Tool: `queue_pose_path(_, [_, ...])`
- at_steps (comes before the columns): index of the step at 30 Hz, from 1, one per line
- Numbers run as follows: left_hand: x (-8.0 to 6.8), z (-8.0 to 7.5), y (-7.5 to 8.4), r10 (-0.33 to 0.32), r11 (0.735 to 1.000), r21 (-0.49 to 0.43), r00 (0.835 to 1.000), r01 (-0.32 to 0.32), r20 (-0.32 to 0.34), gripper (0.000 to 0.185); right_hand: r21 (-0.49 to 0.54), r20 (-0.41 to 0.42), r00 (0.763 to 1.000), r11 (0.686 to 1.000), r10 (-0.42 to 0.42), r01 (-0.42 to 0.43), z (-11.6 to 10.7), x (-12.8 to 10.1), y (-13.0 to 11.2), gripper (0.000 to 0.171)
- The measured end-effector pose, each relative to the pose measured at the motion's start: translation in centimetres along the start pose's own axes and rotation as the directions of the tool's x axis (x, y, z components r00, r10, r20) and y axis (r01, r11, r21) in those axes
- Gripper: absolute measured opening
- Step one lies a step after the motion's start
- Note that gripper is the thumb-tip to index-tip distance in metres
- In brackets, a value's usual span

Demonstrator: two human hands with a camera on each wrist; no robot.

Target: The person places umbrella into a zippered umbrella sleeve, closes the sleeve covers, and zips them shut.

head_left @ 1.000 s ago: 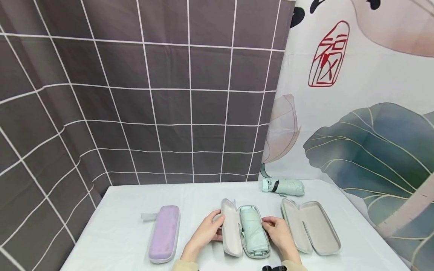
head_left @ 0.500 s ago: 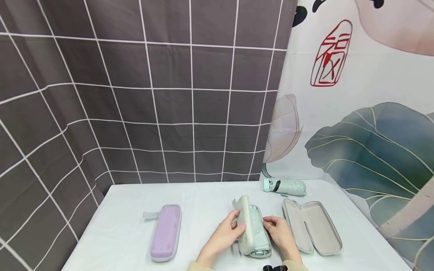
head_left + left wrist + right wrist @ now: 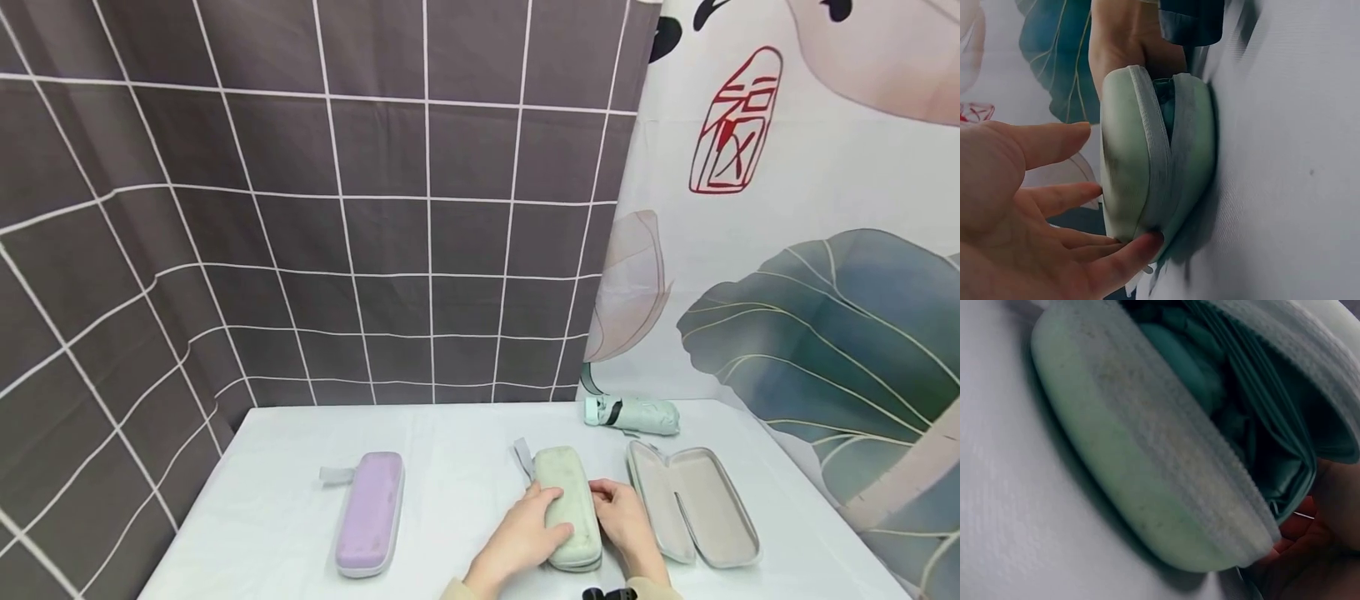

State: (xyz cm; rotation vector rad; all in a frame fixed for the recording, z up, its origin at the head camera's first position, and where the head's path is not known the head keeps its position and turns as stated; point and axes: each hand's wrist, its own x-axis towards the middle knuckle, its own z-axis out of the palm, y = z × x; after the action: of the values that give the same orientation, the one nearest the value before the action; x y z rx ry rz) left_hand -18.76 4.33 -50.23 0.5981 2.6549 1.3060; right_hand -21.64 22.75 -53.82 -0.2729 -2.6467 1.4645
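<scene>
A light green zip case (image 3: 564,475) lies on the table with its lid folded over. Its zip is undone, and dark green folded fabric (image 3: 1194,372) of a compact umbrella shows through the gap in the right wrist view. My left hand (image 3: 517,537) presses the lid from the left; its fingers (image 3: 1063,197) look fairly straight in the left wrist view, their tips touching the case. At the case's right edge, my right hand (image 3: 624,523) pinches the rim with curled fingertips, partly hidden behind the case.
A purple zip case (image 3: 369,512) with a grey strap lies to the left. To the right, a second green case (image 3: 720,508) lies spread open, showing its beige lining. A folded mint umbrella (image 3: 637,414) lies at the table's (image 3: 285,467) back edge.
My left hand has swung the case lid up and over to the right, covering the umbrella in the case. My right hand has stayed at the case's right edge.
</scene>
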Motion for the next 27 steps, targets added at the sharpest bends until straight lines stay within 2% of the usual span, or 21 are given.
queue_pose_path(6, [-0.1, 0.3, 1.1, -0.034, 0.996, 0.079, 0.999, 0.035, -0.018, 0.057, -0.021, -0.012, 1.0, 1.0, -0.011, 0.011, 0.0, 0.0, -0.1, 0.019])
queue_pose_path(13, [-0.2, 1.1, 1.2, -0.025, 0.983, 0.18, 0.999, 0.028, -0.024, 0.055, 0.004, -0.013, 1.0, 1.0, 0.021, -0.021, 0.1, -0.1, -0.3, 0.027])
queue_pose_path(20, [-0.1, 1.3, 1.4, -0.029, 0.985, 0.172, 0.999, 0.034, -0.032, 0.054, -0.001, 0.033, 0.997, 0.998, 0.065, -0.065, -0.1, -0.3, -0.8, 0.048])
queue_pose_path(27, [-0.3, 1.3, 1.1, -0.043, 0.989, 0.14, 0.999, 0.047, -0.031, 0.055, -0.028, 0.034, 0.998, 0.998, 0.059, -0.058, 0.3, -0.3, -1.0, 0.046])
